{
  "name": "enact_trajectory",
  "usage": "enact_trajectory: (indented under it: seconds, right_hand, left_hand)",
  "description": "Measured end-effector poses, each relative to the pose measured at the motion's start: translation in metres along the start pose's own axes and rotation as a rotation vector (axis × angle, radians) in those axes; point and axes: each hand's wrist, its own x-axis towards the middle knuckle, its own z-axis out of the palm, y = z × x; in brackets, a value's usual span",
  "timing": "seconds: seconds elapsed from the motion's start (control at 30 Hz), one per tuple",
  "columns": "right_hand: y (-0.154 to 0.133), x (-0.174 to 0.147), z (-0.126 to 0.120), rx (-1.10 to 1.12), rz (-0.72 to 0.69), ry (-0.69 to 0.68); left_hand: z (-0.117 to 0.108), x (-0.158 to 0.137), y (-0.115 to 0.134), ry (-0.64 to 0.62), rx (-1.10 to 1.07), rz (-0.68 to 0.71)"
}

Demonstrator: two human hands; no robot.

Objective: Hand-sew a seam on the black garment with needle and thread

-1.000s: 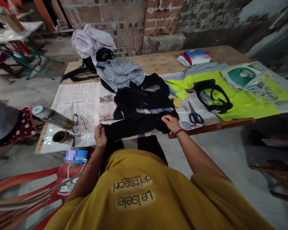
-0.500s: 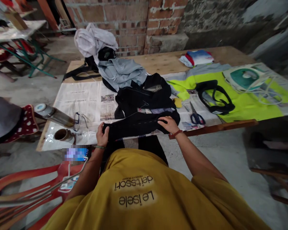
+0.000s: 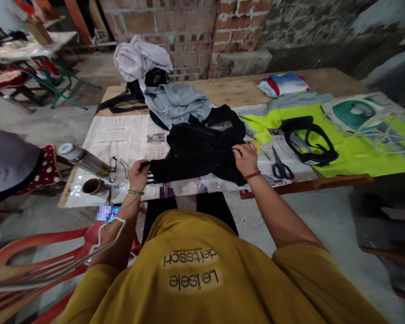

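Note:
A black garment lies across the newspaper-covered front of the table. At its left end my left hand pinches the dark cloth, with a few white stripes showing beside the fingers. My right hand grips the garment's right part between thumb and fingers. Just to the right of that hand are a yellow piece, partly hidden by it, and dark-handled scissors. Grey cloth is heaped behind the black garment.
A flask, a brown cup and glasses stand at the left. On the right, an iron and a black strap-like loop rest on a neon-yellow garment. A red chair is at lower left.
My hands have lifted the near edge of the black garment and moved it away from me. Pictures on the newspaper now show at the front. The white stitch line is no longer visible.

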Motion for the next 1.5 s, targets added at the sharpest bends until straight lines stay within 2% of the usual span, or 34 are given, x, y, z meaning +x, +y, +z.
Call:
enact_trajectory:
  seconds: [0.07, 0.17, 0.23, 0.3, 0.37, 0.5, 0.67, 0.77, 0.87, 0.97, 1.03, 1.1, 1.2, 1.3, 1.37, 1.5]
  right_hand:
    - [-0.002, 0.000, -0.009, 0.009, -0.025, 0.073]
    - [0.006, -0.030, -0.010, 0.037, -0.085, 0.129]
    - [0.019, -0.064, 0.000, 0.052, -0.150, 0.087]
    - [0.033, -0.101, 0.014, 0.042, -0.227, -0.020]
    - [0.044, -0.130, 0.028, 0.009, -0.275, -0.067]
    - [0.051, -0.153, 0.043, -0.025, -0.264, 0.023]
    - [0.039, -0.142, 0.034, -0.046, -0.240, 0.042]
    - [0.022, -0.133, 0.026, -0.073, -0.194, 0.115]
    - [-0.004, -0.126, 0.022, -0.034, -0.221, 0.131]
    - [-0.034, -0.122, 0.027, 0.044, -0.320, 0.050]
    - [-0.052, -0.122, 0.037, 0.121, -0.412, -0.036]
    - [-0.070, -0.122, 0.051, 0.202, -0.522, -0.149]
    - [-0.099, -0.121, 0.076, 0.254, -0.645, -0.325]
    - [-0.134, -0.115, 0.100, 0.228, -0.638, -0.415]
    - [-0.158, -0.110, 0.113, 0.208, -0.574, -0.451]
    - [-0.196, -0.104, 0.133, 0.218, -0.517, -0.498]
  left_hand:
    - [-0.008, 0.005, 0.009, 0.011, 0.001, 0.161]
    - [-0.018, -0.010, 0.002, -0.077, 0.049, 0.288]
    - [-0.022, -0.031, -0.016, -0.219, 0.129, 0.310]
    - [-0.024, -0.054, -0.036, -0.391, 0.202, 0.350]
    - [-0.026, -0.071, -0.052, -0.450, 0.258, 0.399]
    - [-0.030, -0.081, -0.055, -0.461, 0.354, 0.409]
    - [-0.025, -0.076, -0.025, -0.345, 0.583, 0.359]
    - [-0.009, -0.077, -0.009, -0.313, 0.568, 0.355]
    - [0.011, -0.080, -0.003, -0.411, 0.555, 0.306]
    - [0.025, -0.083, -0.004, -0.507, 0.628, 0.231]
    - [0.029, -0.084, -0.005, -0.524, 0.626, 0.187]
    - [0.029, -0.085, -0.005, -0.485, 0.516, 0.129]
    - [0.025, -0.087, 0.002, -0.359, 0.222, -0.037]
    - [0.023, -0.090, 0.014, -0.210, 0.001, -0.182]
    - [0.023, -0.093, 0.022, -0.141, -0.045, -0.144]
    - [0.020, -0.095, 0.035, -0.065, -0.013, 0.048]
